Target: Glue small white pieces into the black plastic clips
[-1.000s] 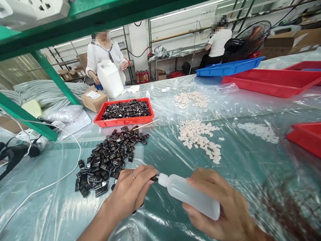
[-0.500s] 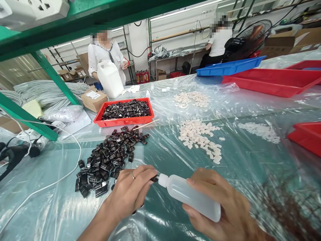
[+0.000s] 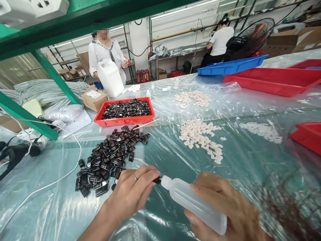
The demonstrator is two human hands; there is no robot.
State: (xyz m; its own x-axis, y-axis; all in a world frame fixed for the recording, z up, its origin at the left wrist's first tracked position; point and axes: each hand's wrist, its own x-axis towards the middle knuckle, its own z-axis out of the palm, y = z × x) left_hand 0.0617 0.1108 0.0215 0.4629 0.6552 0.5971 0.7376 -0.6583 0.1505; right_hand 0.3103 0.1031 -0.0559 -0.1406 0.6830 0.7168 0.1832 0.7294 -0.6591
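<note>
Between the thumb and fingers of my left hand [image 3: 134, 190] is a small black plastic piece [image 3: 157, 180], mostly covered by the fingertips. My right hand [image 3: 223, 204] grips a translucent white squeeze bottle [image 3: 194, 202], tilted with its nozzle end [image 3: 166, 182] pointing left at the black piece. The nozzle tip is at the piece; whether they touch I cannot tell. Left of my hands lies a pile of similar shiny black pieces [image 3: 105, 160]. Beyond my right hand is a heap of small whitish pieces [image 3: 199, 134] on the plastic-covered table [image 3: 160, 150].
A red tray [image 3: 124, 121] full of black pieces stands behind the pile, a thin stick [image 3: 149, 124] beside it. Blue [image 3: 232, 67] and red trays [image 3: 276, 82] lie far right. A white cable [image 3: 60, 182] crosses the left. A co-worker [image 3: 107, 55] stands behind a white jug [image 3: 110, 78].
Both hands have shifted slightly right, with the black piece and bottle. The bottle's base has dropped a little toward the lower right.
</note>
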